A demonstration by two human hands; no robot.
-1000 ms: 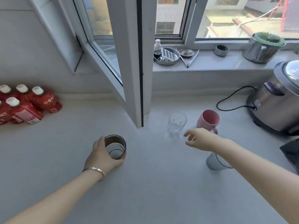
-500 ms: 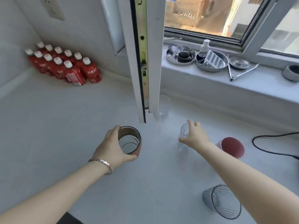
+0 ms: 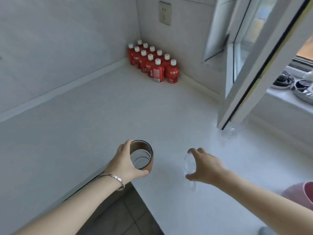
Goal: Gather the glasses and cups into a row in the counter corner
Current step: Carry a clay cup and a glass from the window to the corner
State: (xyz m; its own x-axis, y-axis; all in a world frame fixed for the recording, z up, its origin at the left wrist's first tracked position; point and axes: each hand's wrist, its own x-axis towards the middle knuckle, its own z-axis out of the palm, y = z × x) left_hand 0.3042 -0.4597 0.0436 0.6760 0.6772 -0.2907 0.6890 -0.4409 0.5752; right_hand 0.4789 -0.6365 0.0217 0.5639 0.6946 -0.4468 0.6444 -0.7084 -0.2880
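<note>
My left hand (image 3: 123, 161) is wrapped around a brown-tinted glass tumbler (image 3: 141, 156), held upright above the counter's inner edge. My right hand (image 3: 203, 166) grips a clear stemmed glass (image 3: 189, 164), lifted and tilted. A pink cup (image 3: 299, 194) stands on the counter at the far right. Another clear glass (image 3: 229, 131) sits under the open window sash, partly hidden by it. A grey cup (image 3: 266, 231) peeks in at the bottom right edge.
Several red bottles (image 3: 153, 65) with white caps fill the counter corner below a wall socket (image 3: 164, 13). The open window sash (image 3: 250, 82) juts over the white counter (image 3: 118, 107) at the right. Dishes rest on the sill (image 3: 291, 85). Floor tiles (image 3: 122, 214) show below.
The view has swung left toward the corner. Both hands have carried their glasses leftward; my right hand has closed on the clear glass and lifted it.
</note>
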